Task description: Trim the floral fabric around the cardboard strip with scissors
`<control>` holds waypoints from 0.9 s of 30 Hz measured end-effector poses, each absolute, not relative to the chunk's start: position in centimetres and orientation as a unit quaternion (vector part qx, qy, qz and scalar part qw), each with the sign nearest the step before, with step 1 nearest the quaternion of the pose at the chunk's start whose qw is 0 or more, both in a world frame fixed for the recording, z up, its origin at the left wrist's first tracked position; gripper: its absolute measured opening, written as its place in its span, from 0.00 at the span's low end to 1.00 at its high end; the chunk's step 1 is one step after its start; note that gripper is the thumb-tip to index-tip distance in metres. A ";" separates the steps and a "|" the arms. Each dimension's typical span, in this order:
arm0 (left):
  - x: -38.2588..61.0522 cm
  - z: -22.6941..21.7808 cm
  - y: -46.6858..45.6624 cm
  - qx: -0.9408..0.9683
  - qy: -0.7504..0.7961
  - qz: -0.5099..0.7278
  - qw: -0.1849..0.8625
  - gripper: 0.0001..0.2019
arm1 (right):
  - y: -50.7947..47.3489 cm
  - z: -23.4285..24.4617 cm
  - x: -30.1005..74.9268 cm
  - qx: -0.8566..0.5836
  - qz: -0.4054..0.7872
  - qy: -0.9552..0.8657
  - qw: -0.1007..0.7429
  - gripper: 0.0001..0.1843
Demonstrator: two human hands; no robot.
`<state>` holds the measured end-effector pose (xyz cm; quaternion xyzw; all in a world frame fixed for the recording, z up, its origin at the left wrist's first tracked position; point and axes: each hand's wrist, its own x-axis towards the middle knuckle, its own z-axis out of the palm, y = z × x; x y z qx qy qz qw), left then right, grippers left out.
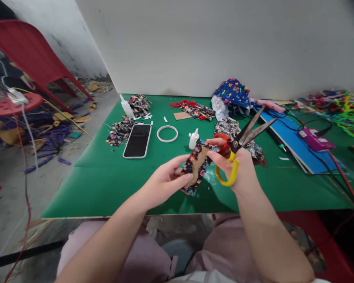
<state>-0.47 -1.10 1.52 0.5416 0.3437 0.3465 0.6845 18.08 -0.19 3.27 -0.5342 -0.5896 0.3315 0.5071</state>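
My left hand pinches the lower end of a cardboard strip wrapped in dark floral fabric, held above the green table. My right hand grips scissors with red and yellow handles, blades slightly apart and pointing up to the right; its fingertips also touch the strip's upper end. A small white glue bottle stands just behind the strip.
A phone lies face up left of a white ring. Floral fabric scraps, a second glue bottle, blue patterned cloth, a blue sheet and a purple device with cables cover the table. Red chair at left.
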 end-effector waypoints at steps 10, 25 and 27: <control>-0.7 1.1 0.3 0.500 0.289 0.514 0.634 0.26 | 0.4 2.3 17.7 -0.513 0.362 -0.491 0.604 0.16; 0.0 0.4 -0.6 0.575 0.247 0.608 0.488 0.29 | -0.6 3.6 15.8 -0.508 0.443 -0.554 0.490 0.16; -0.4 0.7 -0.5 0.557 0.238 0.600 0.523 0.31 | -0.7 4.2 16.5 -0.517 0.406 -0.587 0.473 0.19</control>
